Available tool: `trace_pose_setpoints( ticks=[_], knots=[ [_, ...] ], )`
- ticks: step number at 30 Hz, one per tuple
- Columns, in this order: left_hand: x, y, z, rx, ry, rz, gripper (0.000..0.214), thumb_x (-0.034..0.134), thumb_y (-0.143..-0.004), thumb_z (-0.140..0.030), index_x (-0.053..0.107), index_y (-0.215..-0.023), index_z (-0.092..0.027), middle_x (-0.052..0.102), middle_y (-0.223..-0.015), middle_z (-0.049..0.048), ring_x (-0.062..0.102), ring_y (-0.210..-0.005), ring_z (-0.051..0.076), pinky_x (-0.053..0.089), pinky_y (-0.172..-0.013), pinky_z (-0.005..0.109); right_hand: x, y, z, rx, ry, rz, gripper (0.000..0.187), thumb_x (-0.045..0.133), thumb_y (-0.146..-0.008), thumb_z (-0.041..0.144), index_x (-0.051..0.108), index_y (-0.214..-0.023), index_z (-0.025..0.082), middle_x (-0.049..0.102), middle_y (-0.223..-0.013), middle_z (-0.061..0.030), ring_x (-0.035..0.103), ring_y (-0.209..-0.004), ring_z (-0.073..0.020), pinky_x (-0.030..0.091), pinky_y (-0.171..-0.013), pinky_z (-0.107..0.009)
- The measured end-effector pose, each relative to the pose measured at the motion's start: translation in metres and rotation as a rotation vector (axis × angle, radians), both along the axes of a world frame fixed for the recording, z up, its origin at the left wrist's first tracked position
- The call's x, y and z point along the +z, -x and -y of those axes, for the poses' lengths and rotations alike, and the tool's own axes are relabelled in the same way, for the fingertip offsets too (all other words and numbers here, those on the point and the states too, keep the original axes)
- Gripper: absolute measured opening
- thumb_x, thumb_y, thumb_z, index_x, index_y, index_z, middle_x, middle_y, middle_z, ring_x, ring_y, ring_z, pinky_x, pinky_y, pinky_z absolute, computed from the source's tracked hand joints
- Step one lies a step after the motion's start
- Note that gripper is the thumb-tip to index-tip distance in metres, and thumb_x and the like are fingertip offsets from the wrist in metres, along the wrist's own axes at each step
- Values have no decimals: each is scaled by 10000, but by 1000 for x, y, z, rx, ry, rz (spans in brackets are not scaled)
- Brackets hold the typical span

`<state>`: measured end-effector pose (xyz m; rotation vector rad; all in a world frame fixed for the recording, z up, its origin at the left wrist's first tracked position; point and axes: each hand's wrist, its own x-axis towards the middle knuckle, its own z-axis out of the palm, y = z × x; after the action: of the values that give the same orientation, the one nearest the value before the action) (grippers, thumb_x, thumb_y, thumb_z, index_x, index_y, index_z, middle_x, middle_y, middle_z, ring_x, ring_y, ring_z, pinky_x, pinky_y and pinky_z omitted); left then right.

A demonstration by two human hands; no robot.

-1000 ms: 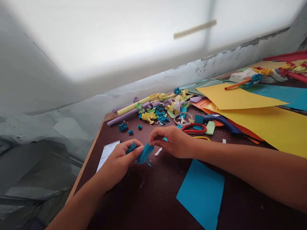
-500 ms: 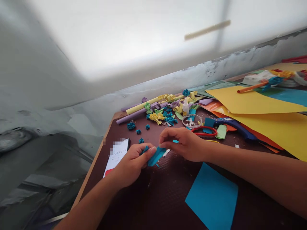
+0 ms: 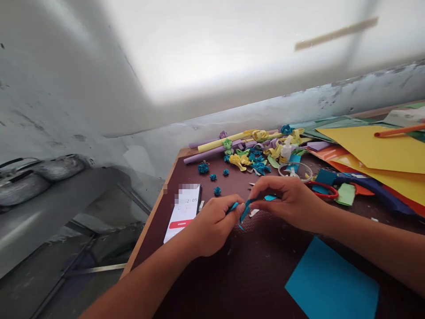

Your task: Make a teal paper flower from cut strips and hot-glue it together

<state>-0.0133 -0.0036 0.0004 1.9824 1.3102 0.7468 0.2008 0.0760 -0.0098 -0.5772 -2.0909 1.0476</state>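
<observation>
Between my two hands is a small strip of blue paper (image 3: 245,213), partly hidden by my fingers. My left hand (image 3: 217,226) pinches its left part between thumb and forefinger, and a bit of blue sticks up over that thumb. My right hand (image 3: 282,201) grips the other side between thumb and fingertips, touching or almost touching the left. A square blue sheet (image 3: 334,283) lies on the table below my right forearm. Left of my hands sit several small crumpled blue paper flowers, one of them (image 3: 217,191) near my left knuckles.
A phone (image 3: 182,212) showing a timer lies left of my left hand. Beyond are rolled paper tubes (image 3: 215,153), a small glue bottle (image 3: 286,150), a tape ring (image 3: 295,170), red-handled scissors (image 3: 323,190) and a dark blue glue gun (image 3: 375,192). Yellow sheets (image 3: 375,148) are stacked at right.
The view has swung left, so everything sits farther right. My hands have drawn closer together, and the blue strip, shown broad before, is now turned narrow or folded between my fingers.
</observation>
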Motion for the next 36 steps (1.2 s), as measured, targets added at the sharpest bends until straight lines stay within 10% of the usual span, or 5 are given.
trace_pose_setpoints(
  ticks=[9, 14, 30, 36],
  knots=[
    [-1, -3, 4, 91, -77, 27, 270, 588, -987, -473, 621, -1072, -219, 561, -745, -56, 487, -668, 126, 362, -651, 265, 1, 0, -5, -99, 139, -81, 203, 855, -788, 404, 829, -888, 228, 780, -766, -24, 705, -684, -156, 551, -627, -243],
    [-6, -4, 0, 114, -128, -104, 321, 514, -1027, -449, 574, -837, -197, 533, -695, -55, 428, -631, 119, 318, -612, 272, -2, 2, -7, -40, 284, -165, 250, 868, -766, 404, 827, -893, 193, 771, -733, -33, 699, -664, -150, 557, -620, -242],
    [-3, -3, -2, 156, -125, -83, 329, 480, -1041, -442, 620, -877, -193, 570, -741, -32, 471, -674, 137, 363, -658, 267, 2, 0, -1, 53, 62, -49, 202, 723, -895, 274, 823, -1054, 201, 782, -856, -40, 701, -780, -172, 552, -690, -269],
    [-9, -2, -6, 167, 2, 71, 243, 528, -1008, -368, 632, -1170, -218, 534, -770, -33, 474, -694, 147, 385, -649, 264, -2, 4, -5, -115, 179, 0, 366, 700, -907, 296, 749, -1249, 173, 794, -922, -56, 715, -830, -193, 553, -735, -299]
  ],
)
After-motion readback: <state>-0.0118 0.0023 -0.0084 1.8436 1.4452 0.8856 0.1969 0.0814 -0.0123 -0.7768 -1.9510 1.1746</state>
